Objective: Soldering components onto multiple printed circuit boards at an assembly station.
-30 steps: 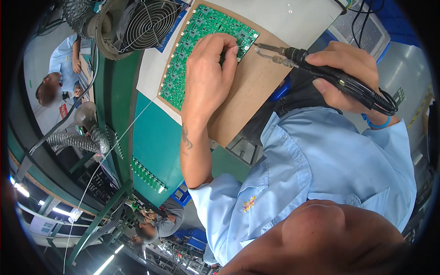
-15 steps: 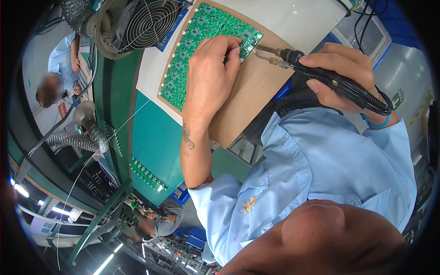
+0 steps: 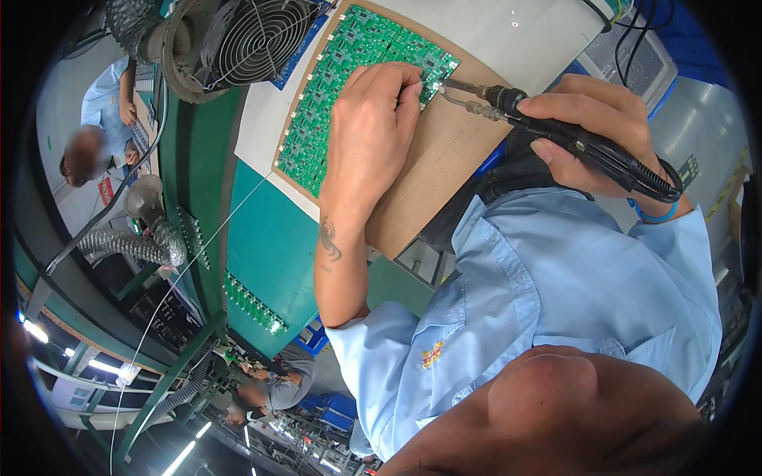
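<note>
My right hand (image 3: 591,127) grips a black soldering iron (image 3: 575,141) with a second thin metal tube alongside its tip. That tip reaches the right corner of a green circuit board panel (image 3: 373,40) covered in small components. Over the board's near side, my left hand (image 3: 373,131) is pinched, thumb and forefinger together close to the iron's tip. Whatever sits between those fingers is too small to make out. Beneath the panel lies a brown board (image 3: 429,174), bare on its near side.
A caged fan (image 3: 266,40) stands at the top left beside a metal duct mouth (image 3: 178,55). Strips of small green boards (image 3: 254,303) rest on the teal mat (image 3: 266,238). A thin pale strand (image 3: 210,226) crosses the left side. Two other people are farther off.
My left hand has shifted slightly right, its fingertips closer to the iron's tip. The pale strand has swung a little to the right. The iron has hardly moved.
</note>
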`<state>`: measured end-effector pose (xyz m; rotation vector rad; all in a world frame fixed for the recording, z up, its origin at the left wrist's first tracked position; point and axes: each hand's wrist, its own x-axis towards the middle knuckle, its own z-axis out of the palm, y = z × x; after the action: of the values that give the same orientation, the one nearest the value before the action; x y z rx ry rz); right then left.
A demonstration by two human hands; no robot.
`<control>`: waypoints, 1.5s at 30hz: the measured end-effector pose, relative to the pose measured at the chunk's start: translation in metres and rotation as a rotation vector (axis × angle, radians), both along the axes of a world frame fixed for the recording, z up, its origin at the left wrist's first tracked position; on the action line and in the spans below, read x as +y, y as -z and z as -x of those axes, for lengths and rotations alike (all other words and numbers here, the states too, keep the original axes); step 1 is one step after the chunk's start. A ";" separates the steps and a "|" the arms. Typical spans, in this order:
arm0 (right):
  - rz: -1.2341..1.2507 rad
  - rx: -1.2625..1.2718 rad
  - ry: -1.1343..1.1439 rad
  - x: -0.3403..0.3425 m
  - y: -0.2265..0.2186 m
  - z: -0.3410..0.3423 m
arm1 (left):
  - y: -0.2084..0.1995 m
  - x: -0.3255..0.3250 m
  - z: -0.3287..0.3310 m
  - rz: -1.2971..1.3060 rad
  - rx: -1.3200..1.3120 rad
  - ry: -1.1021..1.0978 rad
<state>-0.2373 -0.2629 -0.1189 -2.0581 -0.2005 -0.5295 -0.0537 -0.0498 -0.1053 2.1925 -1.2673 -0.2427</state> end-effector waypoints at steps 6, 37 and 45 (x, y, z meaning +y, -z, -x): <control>0.020 -0.003 -0.002 -0.001 -0.003 0.000 | 0.002 -0.003 -0.001 0.031 -0.059 0.046; 0.026 -0.088 0.083 -0.009 -0.014 0.010 | -0.014 0.012 0.017 0.070 -0.161 -0.129; -0.031 -0.086 0.131 -0.010 -0.011 0.015 | -0.006 0.036 0.075 0.201 0.696 -0.179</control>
<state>-0.2525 -0.2731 -0.1079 -2.0294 -0.1075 -0.6980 -0.1292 -0.0135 -0.0995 1.7911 -0.6704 -0.7001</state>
